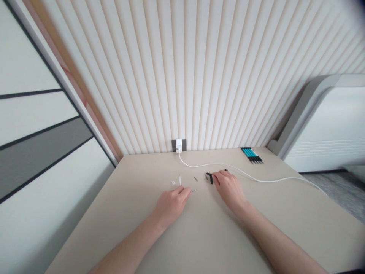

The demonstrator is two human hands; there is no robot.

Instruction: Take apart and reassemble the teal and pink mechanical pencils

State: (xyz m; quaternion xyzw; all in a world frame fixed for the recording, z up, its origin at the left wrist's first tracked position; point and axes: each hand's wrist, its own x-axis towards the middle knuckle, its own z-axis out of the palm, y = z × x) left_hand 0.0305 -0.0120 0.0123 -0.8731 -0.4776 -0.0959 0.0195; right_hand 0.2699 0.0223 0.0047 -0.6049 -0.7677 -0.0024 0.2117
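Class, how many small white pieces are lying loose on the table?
2: a short scrap and a thin strip, both on the table beyond the left hand. More may hide under it or the right hand.

The table [119, 198] has a smooth, matt laminate top. The black plastic part [210, 177] looks dull, the small metal part [194, 190] shines faintly, the white plastic charger [178, 144] and cable [270, 180] have a soft sheen, and the teal pens [251, 154] look glossy.

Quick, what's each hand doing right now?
Left hand: closed, apparently pinching a small metal piece.
Right hand: closed, holding a black pen part.
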